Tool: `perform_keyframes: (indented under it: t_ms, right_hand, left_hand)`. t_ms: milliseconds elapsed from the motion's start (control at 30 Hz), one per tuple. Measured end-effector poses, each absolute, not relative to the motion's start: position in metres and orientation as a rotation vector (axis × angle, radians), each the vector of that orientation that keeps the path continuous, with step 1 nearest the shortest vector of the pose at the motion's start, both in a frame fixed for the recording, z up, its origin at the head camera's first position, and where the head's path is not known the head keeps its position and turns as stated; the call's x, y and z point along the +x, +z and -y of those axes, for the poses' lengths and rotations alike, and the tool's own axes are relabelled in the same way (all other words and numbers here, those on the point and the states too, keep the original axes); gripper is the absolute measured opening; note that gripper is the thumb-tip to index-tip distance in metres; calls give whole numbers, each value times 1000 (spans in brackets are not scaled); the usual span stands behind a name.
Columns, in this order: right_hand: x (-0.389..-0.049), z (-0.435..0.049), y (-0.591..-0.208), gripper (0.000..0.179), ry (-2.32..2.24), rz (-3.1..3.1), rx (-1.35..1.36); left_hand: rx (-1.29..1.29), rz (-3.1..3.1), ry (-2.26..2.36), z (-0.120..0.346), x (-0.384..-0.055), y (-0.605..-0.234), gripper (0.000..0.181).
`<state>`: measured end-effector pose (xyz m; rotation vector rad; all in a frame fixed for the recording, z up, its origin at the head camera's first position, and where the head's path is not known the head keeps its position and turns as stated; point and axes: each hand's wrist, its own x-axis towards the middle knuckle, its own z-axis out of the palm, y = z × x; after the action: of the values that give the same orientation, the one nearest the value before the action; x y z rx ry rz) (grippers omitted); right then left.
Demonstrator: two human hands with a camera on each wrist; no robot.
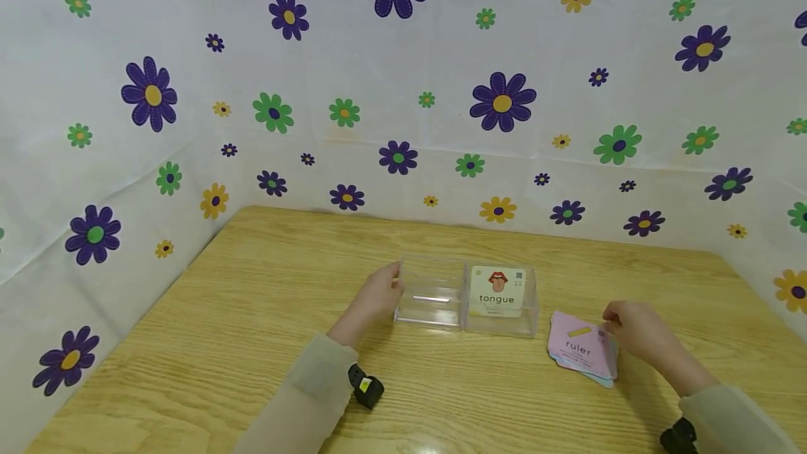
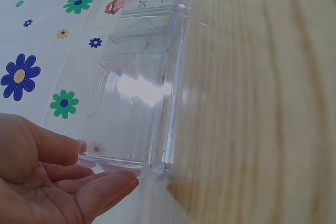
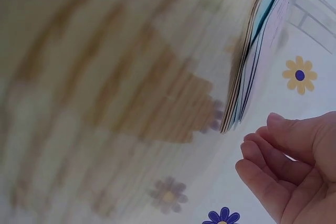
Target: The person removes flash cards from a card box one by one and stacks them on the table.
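A clear plastic box (image 1: 431,326) with two compartments stands on the table. Its right compartment has a card reading "tongue" (image 1: 497,293) with a picture of a mouth; its left one shows no card. At the box's left end, my left hand (image 1: 377,294) holds the side wall, with thumb and fingertips at its edge in the left wrist view. To the right lies a loose stack of cards (image 1: 578,349), a pink "ruler" card on top and blue ones below. My right hand (image 3: 291,166) hovers by the stack's far right corner, fingers loosely curled, apart from the cards.
The wooden table (image 1: 252,314) runs back to a white cloth (image 1: 429,54) printed with flowers, which also hangs along the left and right sides. A black strap (image 1: 367,387) is on the left wrist and another (image 1: 679,436) on the right.
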<state>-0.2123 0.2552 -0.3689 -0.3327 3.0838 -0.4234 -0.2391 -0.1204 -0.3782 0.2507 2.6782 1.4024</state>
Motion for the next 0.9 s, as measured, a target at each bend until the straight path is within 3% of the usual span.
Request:
perform_keyframes:
  t_ms: [900]
  right_hand:
    - [-221, -232, -348, 18, -504, -3128, -417]
  left_hand:
    - [232, -2696, 1379, 120, -240, -379, 46]
